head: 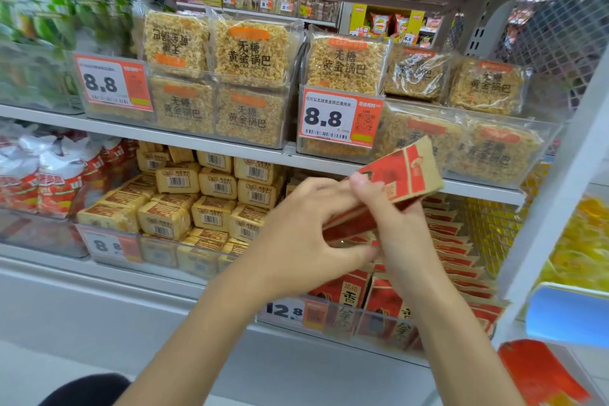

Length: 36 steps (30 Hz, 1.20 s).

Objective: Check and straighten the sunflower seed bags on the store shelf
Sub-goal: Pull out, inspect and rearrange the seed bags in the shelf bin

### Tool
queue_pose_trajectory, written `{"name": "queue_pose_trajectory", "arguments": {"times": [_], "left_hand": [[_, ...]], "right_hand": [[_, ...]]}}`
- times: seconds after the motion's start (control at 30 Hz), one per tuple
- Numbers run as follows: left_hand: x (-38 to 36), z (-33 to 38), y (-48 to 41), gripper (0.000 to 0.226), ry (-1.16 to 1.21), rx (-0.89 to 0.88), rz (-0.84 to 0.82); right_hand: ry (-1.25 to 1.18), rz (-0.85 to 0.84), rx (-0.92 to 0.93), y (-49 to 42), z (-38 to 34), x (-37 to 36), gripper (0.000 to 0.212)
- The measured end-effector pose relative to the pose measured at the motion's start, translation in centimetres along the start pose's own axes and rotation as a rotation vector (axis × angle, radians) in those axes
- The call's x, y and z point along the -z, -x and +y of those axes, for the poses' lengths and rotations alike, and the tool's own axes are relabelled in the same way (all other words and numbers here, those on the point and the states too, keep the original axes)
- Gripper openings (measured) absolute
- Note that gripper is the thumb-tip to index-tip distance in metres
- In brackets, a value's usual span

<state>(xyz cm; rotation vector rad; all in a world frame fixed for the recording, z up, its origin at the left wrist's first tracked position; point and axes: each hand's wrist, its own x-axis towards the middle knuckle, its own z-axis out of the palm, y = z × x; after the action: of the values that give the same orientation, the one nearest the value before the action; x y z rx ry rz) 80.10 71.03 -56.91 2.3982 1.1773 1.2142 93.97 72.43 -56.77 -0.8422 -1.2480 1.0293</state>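
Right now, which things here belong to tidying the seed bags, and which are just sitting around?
In the job: held seed bag, left hand and right hand gripping it, row of red seed bags below.
Just sitting: rice crust packs, tan barcoded packs, green bags, 8.8 price tag.

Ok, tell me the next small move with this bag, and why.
Probably lower the sunflower seed bag upright into the row of red bags beneath it. The left hand and right hand both grip it, tilted above them, while the others stand in line.
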Motion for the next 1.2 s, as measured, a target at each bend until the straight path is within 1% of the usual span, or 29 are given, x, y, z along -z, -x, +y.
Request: {"name": "queue_pose_trajectory", "arguments": {"times": [0.03, 0.07, 0.1, 0.13, 0.17, 0.2, 0.27, 0.3, 0.33, 0.4, 0.47, 0.53, 0.6, 0.67, 0.73, 0.97, 1.03, 1.1, 1.13, 1.2], "left_hand": [[0.2, -0.2, -0.1, 0.055, 0.17, 0.064, -0.097], [0.2, -0.5, -0.2, 0.049, 0.279, 0.108, -0.09], [0.1, -1.1, -0.2, 0.039, 0.344, 0.136, 0.008], [-0.1, -1.6, -0.3, 0.028, 0.398, 0.179, 0.127], [-0.1, -2.2, -0.4, 0.021, 0.415, 0.235, 0.206], [0.1, -2.6, -0.5, 0.022, 0.419, 0.291, 0.212], [0.8, -3.3, -0.4, 0.032, 0.523, 0.382, 0.113], [1.1, -3.4, -0.4, 0.034, 0.623, 0.413, 0.082], [1.5, -3.6, -0.4, 0.033, 0.682, 0.415, 0.088], [1.8, -3.7, -0.3, 0.028, 0.674, 0.358, 0.165], [1.7, -3.9, -0.3, 0.029, 0.651, 0.317, 0.213], [1.8, -4.2, -0.5, 0.034, 0.607, 0.306, 0.226], [2.1, -4.8, -0.7, 0.037, 0.499, 0.331, 0.282], [2.7, -5.8, -0.8, 0.035, 0.454, 0.401, 0.392], [3.4, -6.7, -0.7, 0.033, 0.479, 0.451, 0.428], [3.5, -8.3, -1.1, 0.031, 0.524, 0.544, 0.155], [2.8, -8.7, -1.4, 0.029, 0.509, 0.563, 0.084], [2.0, -9.3, -1.7, 0.027, 0.502, 0.574, 0.028], [1.7, -9.6, -1.8, 0.027, 0.506, 0.582, 0.011], [1.2, -10.3, -2.1, 0.026, 0.484, 0.584, 0.003]], "right_hand": [[-0.02, 0.017, -0.029, -0.2, 0.0, 0.4, 0.028], [-0.015, 0.012, -0.039, -0.4, 0.3, 0.7, 0.017], [-0.01, 0.002, -0.048, -0.4, 0.5, 0.9, 0.006], [-0.002, -0.013, -0.045, -0.5, 0.7, 0.9, 0.005], [-0.008, -0.029, -0.049, -0.5, 0.8, 0.9, 0.007], [-0.018, -0.042, -0.049, -0.6, 0.9, 0.9, 0.009], [-0.046, -0.059, -0.049, -0.6, 1.0, 0.8, 0.027], [-0.054, -0.069, -0.057, -0.6, 0.9, 0.7, 0.033], [-0.034, -0.084, -0.056, -0.7, 0.9, 0.8, 0.035], [0.083, -0.131, -0.013, -0.8, 0.6, 1.2, 0.026], [0.222, -0.134, 0.072, -1.1, 0.0, 1.7, 0.017], [0.324, -0.106, 0.186, -1.2, -0.4, 1.8, 0.019], [0.424, -0.048, 0.318, -1.3, -0.4, 1.5, 0.024], [0.496, -0.008, 0.379, -1.6, 0.1, 1.2, 0.026], [0.559, -0.017, 0.402, -2.1, 0.8, 0.9, 0.028], [0.873, -0.116, 0.398, -4.6, 4.4, -0.2, 0.026], [0.932, -0.155, 0.335, -5.1, 5.1, -0.3, 0.023], [0.966, -0.223, 0.212, -5.8, 5.4, -0.3, 0.02], [0.983, -0.265, 0.157, -6.1, 5.6, -0.3, 0.018], [1.024, -0.326, 0.112, -6.8, 5.9, -0.4, 0.019]]}}
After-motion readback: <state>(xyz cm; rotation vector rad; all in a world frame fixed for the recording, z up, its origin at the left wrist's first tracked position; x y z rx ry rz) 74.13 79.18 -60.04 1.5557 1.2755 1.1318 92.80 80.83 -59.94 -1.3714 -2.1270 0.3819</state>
